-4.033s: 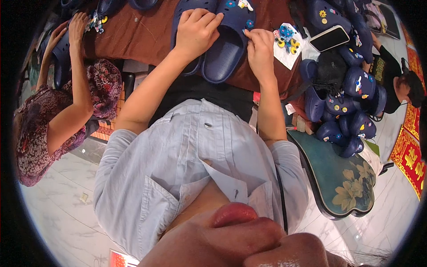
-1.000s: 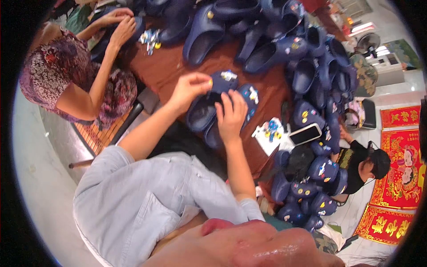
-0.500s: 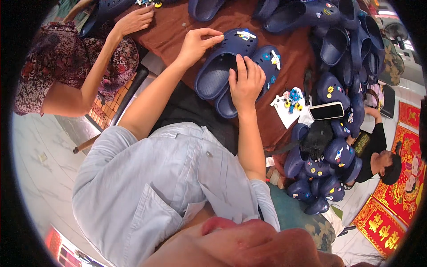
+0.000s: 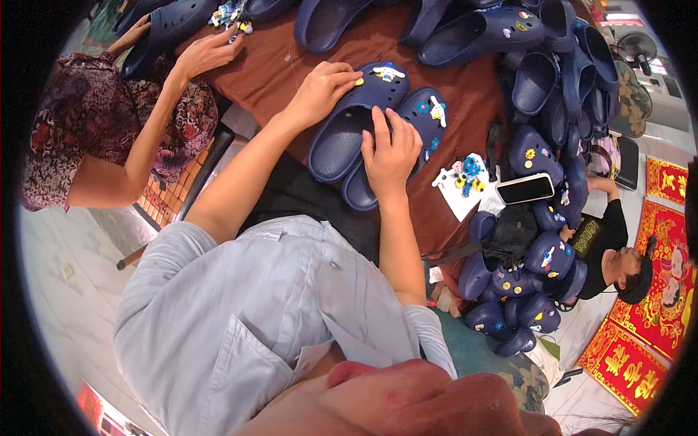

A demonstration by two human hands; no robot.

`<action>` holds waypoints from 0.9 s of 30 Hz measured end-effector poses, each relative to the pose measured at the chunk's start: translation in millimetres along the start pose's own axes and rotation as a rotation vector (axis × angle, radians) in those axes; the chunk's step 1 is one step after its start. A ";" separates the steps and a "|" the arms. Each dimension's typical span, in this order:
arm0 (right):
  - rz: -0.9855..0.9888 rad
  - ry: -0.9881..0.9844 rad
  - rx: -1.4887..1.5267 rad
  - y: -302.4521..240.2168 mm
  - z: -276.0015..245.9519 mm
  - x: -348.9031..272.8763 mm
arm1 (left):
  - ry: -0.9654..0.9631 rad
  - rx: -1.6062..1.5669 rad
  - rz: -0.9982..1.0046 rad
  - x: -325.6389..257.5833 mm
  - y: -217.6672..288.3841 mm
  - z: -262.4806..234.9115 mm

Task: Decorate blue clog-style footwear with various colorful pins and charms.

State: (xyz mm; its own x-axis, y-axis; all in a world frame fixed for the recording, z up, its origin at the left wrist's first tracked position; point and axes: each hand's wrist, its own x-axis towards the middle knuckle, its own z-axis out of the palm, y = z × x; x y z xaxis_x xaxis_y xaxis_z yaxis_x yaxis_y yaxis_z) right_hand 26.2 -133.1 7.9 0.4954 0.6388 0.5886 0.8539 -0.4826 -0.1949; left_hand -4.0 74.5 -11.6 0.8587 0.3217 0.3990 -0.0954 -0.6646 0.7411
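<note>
The navy clog (image 4: 347, 131) lies on the brown-covered bench (image 4: 269, 87), left of the phone (image 4: 525, 189) and a little beyond it; its mate (image 4: 429, 125) lies on the side nearer the phone. The left hand (image 4: 323, 94) pinches a yellow charm (image 4: 359, 81) between thumb and fingertips at the clog's toe. The right hand (image 4: 392, 149), between the phone and the clog's opening, lies with fingers extended over the clog's edge; whether it grips, I cannot tell.

The clog is probably light, foamy and springy: stiff enough to keep its shape, hardly fragile, prone to slide if pushed. Its opening's rim or side wall should give the surest hold. The charm, tiny and probably rubbery, is best held by its edges and easily dropped.
</note>
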 end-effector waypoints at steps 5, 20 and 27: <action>0.003 0.004 0.003 1.0 0.9 0.2 | -0.072 0.208 0.149 -4.3 -4.3 -8.0; 0.007 0.000 0.005 -0.8 0.3 -0.6 | -0.121 0.351 0.181 -5.1 1.4 -5.3; 0.011 -0.005 0.020 0.5 0.3 -0.8 | -0.103 0.287 0.169 -4.7 -3.0 -10.1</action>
State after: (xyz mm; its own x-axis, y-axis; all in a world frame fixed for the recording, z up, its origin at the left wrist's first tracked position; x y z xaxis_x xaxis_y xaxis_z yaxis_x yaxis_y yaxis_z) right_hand 26.2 -133.6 7.2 0.5051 0.6367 0.5826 0.8516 -0.4774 -0.2166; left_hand -12.8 81.9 -10.2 0.8905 0.1307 0.4359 -0.1081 -0.8697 0.4816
